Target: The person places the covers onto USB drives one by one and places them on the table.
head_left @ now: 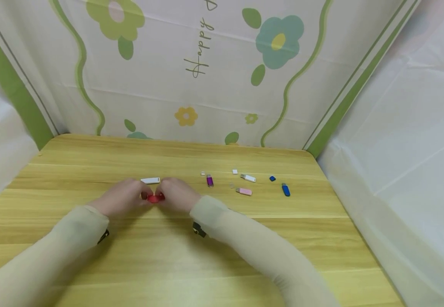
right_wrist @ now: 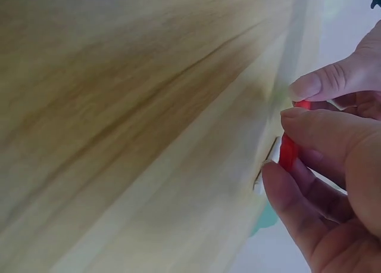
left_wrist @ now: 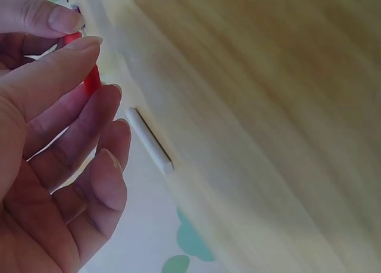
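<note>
A small red USB stick (head_left: 154,199), largely covered by fingers, is held over the wooden table between both hands. My left hand (head_left: 124,198) pinches its left end between thumb and fingertips. From the other side my right hand (head_left: 177,196) pinches the right end, fingertips close to those of the left. Red shows between the fingers in the left wrist view, where the red stick (left_wrist: 92,80) stands nearly upright, and in the right wrist view. Just beyond the hands a white USB stick (head_left: 150,181) lies flat on the tabletop.
Right of the hands lie uncapped USB sticks: purple (head_left: 209,181), white with a metal plug (head_left: 248,178), pink (head_left: 244,192) and blue (head_left: 286,189). Near them are a white cap (head_left: 235,172), a blue cap (head_left: 272,178) and clear caps. A flowered curtain (head_left: 222,94) hangs behind the table (head_left: 168,264).
</note>
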`<move>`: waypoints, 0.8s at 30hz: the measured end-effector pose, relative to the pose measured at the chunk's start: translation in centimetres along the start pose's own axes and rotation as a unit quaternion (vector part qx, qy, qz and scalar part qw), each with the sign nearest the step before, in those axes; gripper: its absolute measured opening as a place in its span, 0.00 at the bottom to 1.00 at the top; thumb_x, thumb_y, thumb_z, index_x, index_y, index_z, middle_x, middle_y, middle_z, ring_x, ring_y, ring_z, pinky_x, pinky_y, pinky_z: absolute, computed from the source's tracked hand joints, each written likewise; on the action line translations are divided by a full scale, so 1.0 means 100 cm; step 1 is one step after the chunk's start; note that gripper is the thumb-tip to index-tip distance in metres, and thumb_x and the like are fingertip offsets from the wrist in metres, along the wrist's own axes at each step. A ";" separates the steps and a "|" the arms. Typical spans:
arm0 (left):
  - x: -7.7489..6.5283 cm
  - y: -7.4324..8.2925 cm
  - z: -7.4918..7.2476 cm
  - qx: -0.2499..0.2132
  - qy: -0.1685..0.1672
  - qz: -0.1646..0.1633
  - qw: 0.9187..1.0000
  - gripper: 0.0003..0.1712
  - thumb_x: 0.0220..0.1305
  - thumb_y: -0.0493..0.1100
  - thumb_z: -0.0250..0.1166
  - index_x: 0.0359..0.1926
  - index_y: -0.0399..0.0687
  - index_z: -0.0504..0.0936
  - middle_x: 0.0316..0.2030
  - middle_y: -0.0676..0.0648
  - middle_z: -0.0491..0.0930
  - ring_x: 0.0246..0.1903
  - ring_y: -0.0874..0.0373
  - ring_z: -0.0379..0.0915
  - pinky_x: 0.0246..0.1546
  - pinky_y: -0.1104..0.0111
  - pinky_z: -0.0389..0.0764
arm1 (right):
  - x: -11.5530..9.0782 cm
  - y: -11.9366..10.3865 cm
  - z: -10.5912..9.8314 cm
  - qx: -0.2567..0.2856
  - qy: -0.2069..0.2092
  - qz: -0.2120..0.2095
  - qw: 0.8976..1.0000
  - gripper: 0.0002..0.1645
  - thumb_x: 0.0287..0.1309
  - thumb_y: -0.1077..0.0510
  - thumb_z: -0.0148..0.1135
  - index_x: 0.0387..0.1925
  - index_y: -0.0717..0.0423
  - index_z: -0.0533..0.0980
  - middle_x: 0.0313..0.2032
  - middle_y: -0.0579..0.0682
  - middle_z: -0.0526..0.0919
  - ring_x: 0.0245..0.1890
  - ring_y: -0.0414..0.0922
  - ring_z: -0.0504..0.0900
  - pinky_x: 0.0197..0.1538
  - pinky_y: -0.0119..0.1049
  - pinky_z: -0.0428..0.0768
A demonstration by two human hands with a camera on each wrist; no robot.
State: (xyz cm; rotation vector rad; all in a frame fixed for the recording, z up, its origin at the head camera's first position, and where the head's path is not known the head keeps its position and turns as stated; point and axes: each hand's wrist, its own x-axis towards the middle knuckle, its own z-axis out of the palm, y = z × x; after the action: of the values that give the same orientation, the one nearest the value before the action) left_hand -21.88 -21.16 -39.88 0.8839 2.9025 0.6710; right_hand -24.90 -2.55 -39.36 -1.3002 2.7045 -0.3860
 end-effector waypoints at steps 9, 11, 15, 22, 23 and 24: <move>0.006 -0.015 0.002 -0.009 -0.017 -0.001 1.000 0.06 0.56 0.37 0.74 0.27 0.54 0.87 0.23 0.61 0.80 0.22 0.64 0.69 0.29 0.68 0.74 | 0.011 0.002 0.005 0.009 -0.011 0.022 1.000 0.02 0.59 0.58 0.70 0.34 0.52 0.87 0.27 0.39 0.81 0.28 0.34 0.75 0.35 0.19 0.71; 0.008 -0.017 0.003 -0.011 -0.022 0.001 1.000 0.06 0.56 0.37 0.74 0.27 0.54 0.87 0.23 0.61 0.80 0.23 0.65 0.69 0.29 0.68 0.75 | 0.012 0.003 0.006 0.005 -0.012 0.023 1.000 0.03 0.59 0.58 0.71 0.35 0.51 0.87 0.28 0.40 0.81 0.28 0.34 0.75 0.35 0.19 0.71; 0.011 -0.018 0.003 -0.016 -0.025 0.009 1.000 0.07 0.55 0.36 0.74 0.26 0.53 0.87 0.23 0.61 0.80 0.23 0.65 0.70 0.29 0.68 0.76 | 0.015 0.004 0.007 0.002 -0.017 0.028 0.999 0.03 0.59 0.58 0.71 0.35 0.51 0.87 0.28 0.40 0.82 0.28 0.34 0.75 0.35 0.19 0.72; 0.013 -0.020 0.001 -0.034 -0.039 0.016 0.999 0.06 0.56 0.35 0.74 0.28 0.52 0.88 0.25 0.60 0.81 0.25 0.65 0.72 0.30 0.68 0.76 | 0.018 0.007 0.010 0.005 -0.025 0.033 0.999 0.04 0.59 0.56 0.71 0.35 0.51 0.87 0.28 0.39 0.82 0.28 0.33 0.75 0.35 0.19 0.72; 0.013 -0.020 0.001 -0.037 -0.042 0.016 0.998 0.06 0.56 0.35 0.74 0.28 0.51 0.88 0.25 0.60 0.81 0.25 0.65 0.72 0.29 0.68 0.76 | 0.018 0.007 0.010 0.007 -0.026 0.035 0.999 0.04 0.59 0.56 0.71 0.35 0.51 0.87 0.27 0.38 0.82 0.28 0.33 0.76 0.35 0.19 0.72; 0.014 -0.021 0.000 -0.041 -0.045 0.014 0.998 0.05 0.56 0.35 0.74 0.28 0.50 0.88 0.25 0.60 0.82 0.25 0.65 0.72 0.29 0.68 0.76 | 0.018 0.007 0.010 0.009 -0.027 0.037 0.999 0.04 0.59 0.56 0.71 0.35 0.51 0.87 0.27 0.38 0.82 0.27 0.33 0.76 0.35 0.19 0.72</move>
State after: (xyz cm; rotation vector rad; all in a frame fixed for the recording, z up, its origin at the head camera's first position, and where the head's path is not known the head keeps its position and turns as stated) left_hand -24.12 -21.99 -40.66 0.9213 2.7687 0.7259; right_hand -26.38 -3.70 -40.55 -1.1831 2.6880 -0.3611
